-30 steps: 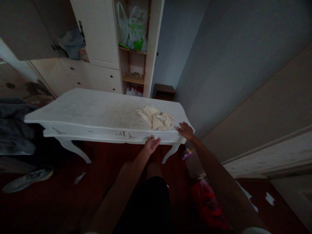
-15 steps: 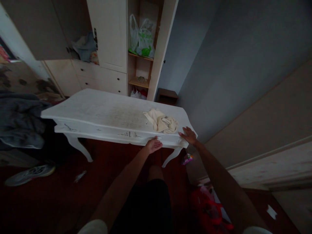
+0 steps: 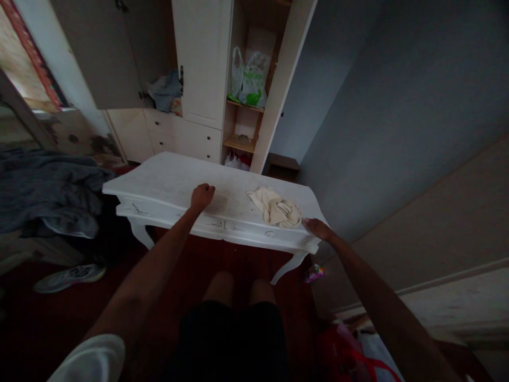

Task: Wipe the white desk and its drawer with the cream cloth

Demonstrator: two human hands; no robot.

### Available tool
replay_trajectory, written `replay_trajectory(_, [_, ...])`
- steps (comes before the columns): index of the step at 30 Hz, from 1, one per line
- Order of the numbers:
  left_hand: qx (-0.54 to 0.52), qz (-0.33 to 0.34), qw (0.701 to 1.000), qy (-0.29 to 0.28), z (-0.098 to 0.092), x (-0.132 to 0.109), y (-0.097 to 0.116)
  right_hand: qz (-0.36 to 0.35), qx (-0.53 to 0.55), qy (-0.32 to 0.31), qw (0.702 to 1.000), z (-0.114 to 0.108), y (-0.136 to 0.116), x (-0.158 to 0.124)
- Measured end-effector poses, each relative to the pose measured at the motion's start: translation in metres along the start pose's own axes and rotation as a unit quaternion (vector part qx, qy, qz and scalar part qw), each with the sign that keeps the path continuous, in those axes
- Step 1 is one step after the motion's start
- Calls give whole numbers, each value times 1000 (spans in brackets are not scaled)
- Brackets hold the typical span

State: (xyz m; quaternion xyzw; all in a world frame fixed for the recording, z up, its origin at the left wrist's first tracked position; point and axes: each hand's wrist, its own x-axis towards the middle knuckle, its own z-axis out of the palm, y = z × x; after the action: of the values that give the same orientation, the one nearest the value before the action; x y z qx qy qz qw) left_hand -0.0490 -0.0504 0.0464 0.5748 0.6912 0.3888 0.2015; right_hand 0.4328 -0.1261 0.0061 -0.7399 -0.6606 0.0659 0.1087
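A long white table (image 3: 178,180) with curved legs and dark carved marks on its front stands before me. Over its left half, my left hand (image 3: 202,196) is closed in a fist, with nothing seen in it. A crumpled cream cloth (image 3: 274,207) lies on the right part of the tabletop. At the table's right front edge rests my right hand (image 3: 318,228), its fingers pointing left beside the cloth. Whether its fingertips touch the cloth, I cannot tell.
Behind the table is a white wardrobe (image 3: 201,69), an open compartment holding plastic bags (image 3: 252,79). Grey clothing (image 3: 47,185) is heaped at the left, above a shoe (image 3: 71,277). A red bag (image 3: 338,353) and a small pink box (image 3: 314,272) lie on the floor at right.
My left hand has gone from the table's front edge up and left over the top, closing into a fist. The right hand's fingers are less spread. The view has shifted left.
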Motion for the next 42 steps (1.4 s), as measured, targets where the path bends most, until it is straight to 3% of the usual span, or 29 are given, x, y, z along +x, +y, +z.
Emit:
replay_trajectory(5, [96, -30, 994, 45, 14, 1, -18, -15, 31, 118, 992, -1, -52, 23])
replay_trajectory(8, [158, -17, 985, 61, 24, -2, -19, -108, 51, 129, 984, 1, -98, 32])
replay_trajectory(10, [199, 0, 978, 65, 27, -2, -19, -143, 36, 80, 986, 1, -129, 35])
replay_trajectory(15, [221, 20, 972, 74, 27, -2, -26, -124, -102, -115, 980, 1, -182, 43])
replay_trajectory(17, [221, 19, 972, 74, 27, -2, -27, -132, -136, -148, 971, 3, -189, 48])
replay_trajectory(19, [221, 17, 973, 73, 27, -2, -28, -146, -151, -142, 967, 5, -190, 51])
replay_trajectory(23, [215, 9, 974, 70, 29, -2, -27, -175, -171, -24, 969, 12, -187, 35])
replay_trajectory(28, [205, 9, 975, 78, 29, -2, -27, -232, -161, 161, 946, 37, -190, -31])
replay_trajectory(32, [207, 10, 975, 78, 29, -3, -27, -332, -108, 236, 907, 79, -188, -86])
replay_trajectory(34, [211, 10, 974, 76, 29, -2, -27, -377, -88, 248, 888, 102, -185, -99])
replay_trajectory(37, [217, 13, 973, 77, 30, -1, -27, -407, -76, 248, 876, 131, -182, -95])
replay_trajectory(42, [221, 12, 972, 79, 31, -1, -29, -421, -70, 152, 892, 158, -189, -62])
